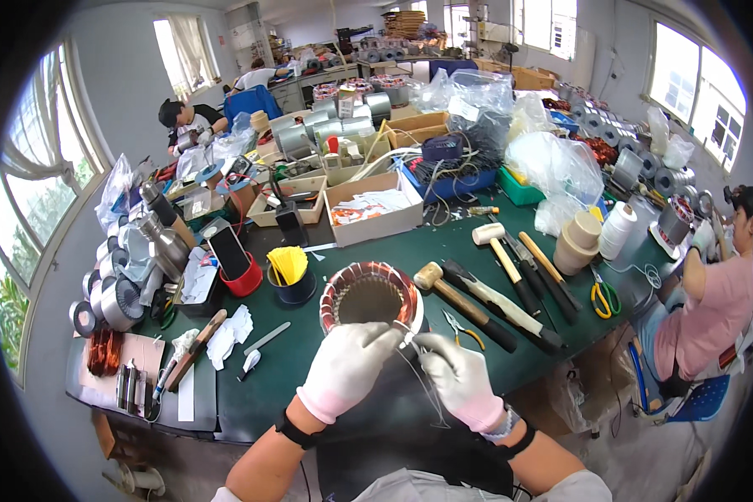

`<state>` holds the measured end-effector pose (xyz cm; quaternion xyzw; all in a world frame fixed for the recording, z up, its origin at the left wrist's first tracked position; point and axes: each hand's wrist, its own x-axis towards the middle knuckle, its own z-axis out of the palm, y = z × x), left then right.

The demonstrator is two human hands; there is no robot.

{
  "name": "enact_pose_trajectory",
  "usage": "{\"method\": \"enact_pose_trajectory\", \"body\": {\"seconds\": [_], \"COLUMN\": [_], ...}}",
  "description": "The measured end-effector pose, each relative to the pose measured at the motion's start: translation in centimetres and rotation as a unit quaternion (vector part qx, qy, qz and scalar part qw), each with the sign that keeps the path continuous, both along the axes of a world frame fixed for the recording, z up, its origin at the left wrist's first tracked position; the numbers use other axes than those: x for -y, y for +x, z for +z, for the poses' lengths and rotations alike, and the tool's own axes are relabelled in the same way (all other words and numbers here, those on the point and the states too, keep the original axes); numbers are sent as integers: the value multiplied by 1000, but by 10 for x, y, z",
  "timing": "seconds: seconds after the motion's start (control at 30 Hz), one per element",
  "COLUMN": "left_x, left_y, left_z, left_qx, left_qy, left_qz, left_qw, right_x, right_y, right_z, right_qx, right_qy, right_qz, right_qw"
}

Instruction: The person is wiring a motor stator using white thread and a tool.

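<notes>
A motor stator [368,272] with copper windings stands upright on the green table in front of me. White lacing runs around its top ring of wire. My left hand [350,372], in a white glove, grips the near edge of the winding with its fingers closed over it. Beside it, my gloved right hand [460,381] has its fingers pinched together on a thin white cord [427,386]. The cord hangs in a loose loop between the hands, below the stator's rim. My fingertips partly hide the spot where cord and winding meet.
To the right lie small pliers [463,330], a wooden mallet [464,308], a white-headed mallet [504,258] and scissors [602,294]. Left are a cup of yellow strips [291,280] and a knife [268,336]. A paper-filled box [375,209] sits behind. A co-worker [703,301] sits at right.
</notes>
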<state>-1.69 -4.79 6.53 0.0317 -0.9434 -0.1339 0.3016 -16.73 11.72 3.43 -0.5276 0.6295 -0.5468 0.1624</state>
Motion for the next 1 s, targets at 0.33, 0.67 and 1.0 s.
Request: {"method": "enact_pose_trajectory", "body": {"seconds": [0.33, 0.67, 1.0], "left_x": [-8, -8, 4], "left_y": [14, -5, 9], "left_z": [-6, -10, -33], "left_qx": [-1, -37, 7], "left_qy": [-49, 3, -524], "left_qz": [62, 32, 10], "left_qw": [997, 999, 851], "right_x": [-12, -305, -361], "right_y": [-28, -150, -194], "right_z": [95, -133, -138], "right_qx": [-340, -294, -252], "right_qy": [-108, 526, 662], "right_qz": [24, -195, -252], "right_qw": [934, 774, 659]}}
